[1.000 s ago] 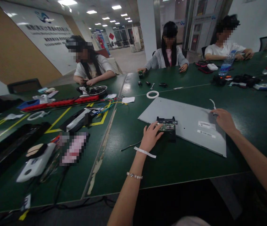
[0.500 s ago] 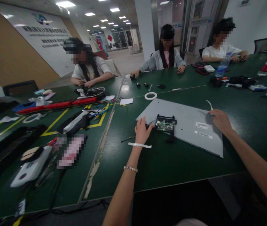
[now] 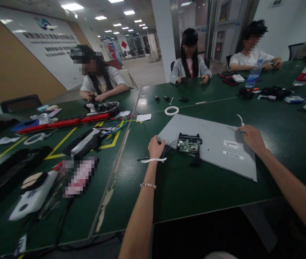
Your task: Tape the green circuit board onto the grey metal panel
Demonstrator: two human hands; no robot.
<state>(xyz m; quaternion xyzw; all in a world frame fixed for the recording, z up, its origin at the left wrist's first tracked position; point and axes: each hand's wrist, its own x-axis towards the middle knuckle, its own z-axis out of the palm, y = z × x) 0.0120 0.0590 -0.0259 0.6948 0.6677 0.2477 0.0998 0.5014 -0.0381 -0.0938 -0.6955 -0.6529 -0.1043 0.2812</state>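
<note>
A flat grey metal panel (image 3: 212,138) with two white labels lies slanted on the green table. On its near-left edge sits a black bracket with a green circuit board (image 3: 189,144). My left hand (image 3: 156,148) is closed at the panel's left corner, fingers curled over it. Thin dark cables (image 3: 172,143) run from the board toward this hand; whether they are also in the grip is hidden. My right hand (image 3: 252,139) is closed on the panel's far-right edge. A thin white strip (image 3: 240,119) sticks up by its fingertips.
A tape roll (image 3: 171,110) lies beyond the panel, with a small wrench (image 3: 171,101) behind it. To the left are a black device (image 3: 81,142) with wires, a red strip (image 3: 69,122) and a white gadget (image 3: 32,198). Several people sit across the table.
My left hand has gone from spread fingers to a closed grip at the panel's left corner. My right hand stays on the edge. The person opposite has drawn a hand inward with a dark object.
</note>
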